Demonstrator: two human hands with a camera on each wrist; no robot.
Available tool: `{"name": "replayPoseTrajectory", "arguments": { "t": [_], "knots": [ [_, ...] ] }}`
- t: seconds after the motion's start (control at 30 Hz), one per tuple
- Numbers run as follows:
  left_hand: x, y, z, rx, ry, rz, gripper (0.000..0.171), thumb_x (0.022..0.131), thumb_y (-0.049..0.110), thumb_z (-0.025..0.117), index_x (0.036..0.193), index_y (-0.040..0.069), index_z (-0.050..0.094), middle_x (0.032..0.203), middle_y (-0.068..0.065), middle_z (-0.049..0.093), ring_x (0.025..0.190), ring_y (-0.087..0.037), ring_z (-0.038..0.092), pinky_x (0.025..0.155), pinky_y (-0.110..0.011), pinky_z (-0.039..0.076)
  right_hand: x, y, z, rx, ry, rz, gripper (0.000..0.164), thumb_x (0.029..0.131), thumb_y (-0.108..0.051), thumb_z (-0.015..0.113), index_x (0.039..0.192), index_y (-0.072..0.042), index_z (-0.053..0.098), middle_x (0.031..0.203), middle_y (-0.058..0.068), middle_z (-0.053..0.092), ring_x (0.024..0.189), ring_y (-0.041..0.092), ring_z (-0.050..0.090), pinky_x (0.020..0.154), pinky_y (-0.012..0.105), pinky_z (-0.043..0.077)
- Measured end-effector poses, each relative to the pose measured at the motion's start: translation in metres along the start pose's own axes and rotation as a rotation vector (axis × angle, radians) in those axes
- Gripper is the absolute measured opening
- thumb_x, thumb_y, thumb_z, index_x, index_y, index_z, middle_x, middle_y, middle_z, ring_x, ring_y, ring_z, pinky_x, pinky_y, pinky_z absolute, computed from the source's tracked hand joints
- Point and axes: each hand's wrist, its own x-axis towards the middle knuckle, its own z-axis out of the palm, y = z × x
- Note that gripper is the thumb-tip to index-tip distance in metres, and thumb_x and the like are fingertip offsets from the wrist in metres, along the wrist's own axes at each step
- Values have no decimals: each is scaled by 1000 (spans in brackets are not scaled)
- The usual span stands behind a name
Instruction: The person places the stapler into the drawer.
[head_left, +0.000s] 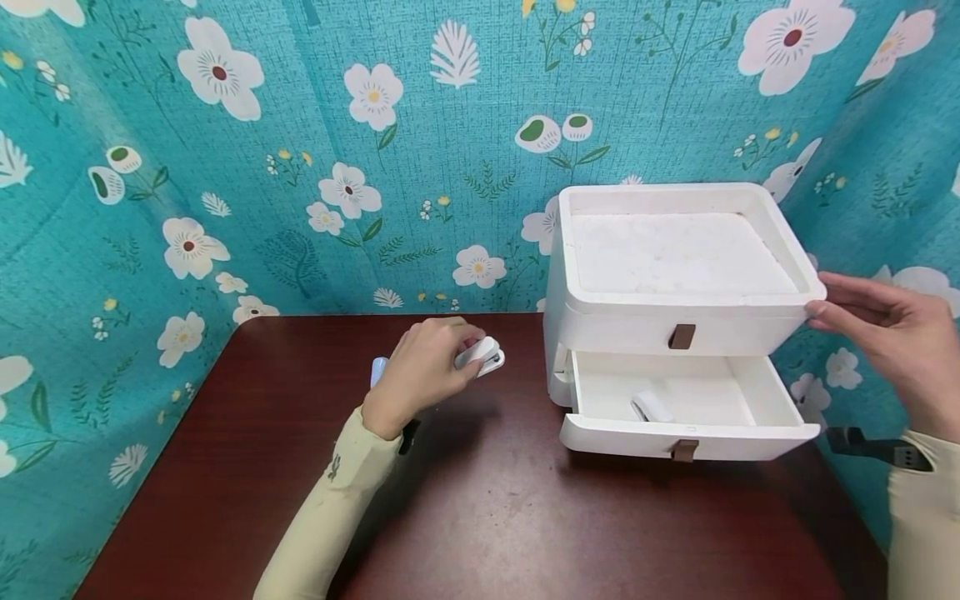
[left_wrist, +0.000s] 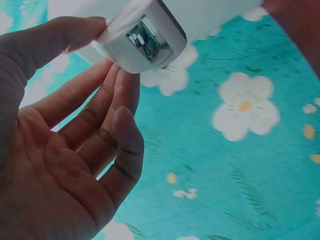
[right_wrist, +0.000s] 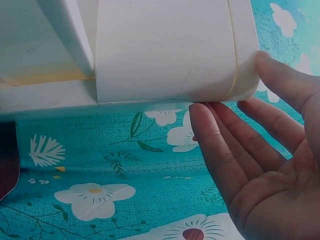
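My left hand (head_left: 431, 371) pinches a small white stapler (head_left: 486, 357) between thumb and fingers, above the table to the left of the cabinet. In the left wrist view, the metal inside the stapler (left_wrist: 147, 40) shows through its open frame. My right hand (head_left: 892, 333) holds the right front corner of a white drawer cabinet (head_left: 682, 304). The thumb lies at the corner and the fingers rest along the side, as the right wrist view shows. The cabinet's lower drawer (head_left: 682, 437) is pulled out, with a small white object (head_left: 652, 406) inside; its kind is unclear.
A light blue object (head_left: 378, 369) stands partly hidden behind my left hand. The dark reddish-brown table (head_left: 510, 517) carries the cabinet. A teal flowered cloth (head_left: 450, 167) hangs behind and on both sides. The closed upper drawer has a brown tab (head_left: 682, 337).
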Motion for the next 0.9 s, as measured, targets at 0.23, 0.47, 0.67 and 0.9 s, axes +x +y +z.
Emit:
{"name": "replayPoseTrajectory", "arguments": {
  "t": [0.23,0.47,0.67,0.9],
  "knots": [
    [14,27,-10,3,-22,72,24,81,26,74,104,18,74,92,6,71,71,-5,59,60,-23,49,1,2,0,22,5,-6,52,88,-19,69,139,-17,54,103,-31,60,79,-18,62,63,4,48],
    [25,53,-16,19,-45,174,22,83,25,70,105,23,74,94,11,69,70,-2,54,57,-17,44,1,1,0,26,3,-1,51,88,-20,69,138,-17,55,102,-31,60,80,-18,63,63,3,48],
    [36,76,-16,54,-96,248,21,84,25,70,105,23,72,90,12,65,67,-3,53,54,-19,43,1,0,-1,37,3,-5,52,88,-18,69,138,-17,55,103,-31,61,80,-17,63,63,4,48],
    [52,96,-13,65,-174,343,24,87,26,68,111,24,70,97,13,66,73,-5,53,59,-22,45,0,-1,-1,11,-8,5,53,88,-21,69,139,-18,54,103,-32,60,80,-18,62,63,2,47]
  ]
}}
